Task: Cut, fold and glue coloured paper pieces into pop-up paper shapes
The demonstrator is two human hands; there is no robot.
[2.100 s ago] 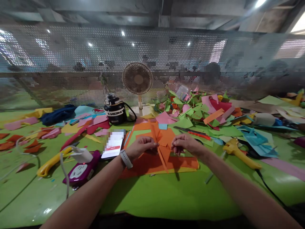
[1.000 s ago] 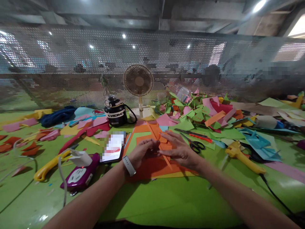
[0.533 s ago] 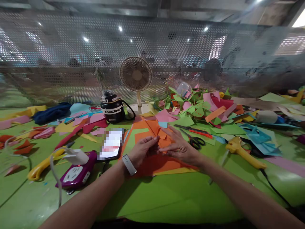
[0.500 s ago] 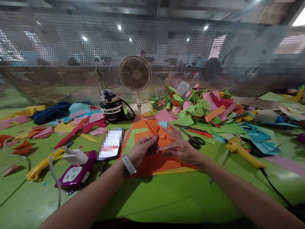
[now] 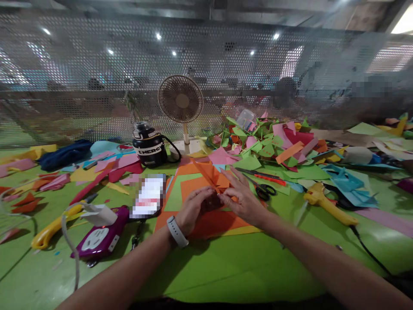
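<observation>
A folded piece of orange paper [image 5: 209, 173] stands up between my two hands, its creased flaps pointing away from me. My left hand [image 5: 197, 206], with a pale watch band on the wrist, pinches its near edge between thumb and fingers. From the other side my right hand [image 5: 240, 198] grips the same paper with thumb and forefinger, its other fingers spread along the right flap. Part of the paper is hidden behind the fingers. Beneath both hands lie flat sheets of orange paper [image 5: 213, 226], with light green and yellow sheets in the stack.
Left of the stack lie a phone [image 5: 147, 196] and a purple power strip [image 5: 100, 237] with a white plug. Scissors [image 5: 264, 190] and a yellow glue gun [image 5: 332, 204] lie right. Behind stand a black bottle [image 5: 149, 148], a fan [image 5: 181, 101] and heaped paper scraps [image 5: 261, 142].
The folded orange paper now stands more upright, with a narrow flap raised. My right thumb and forefinger have drawn in closer to the left fingertips. The whole view has shifted slightly.
</observation>
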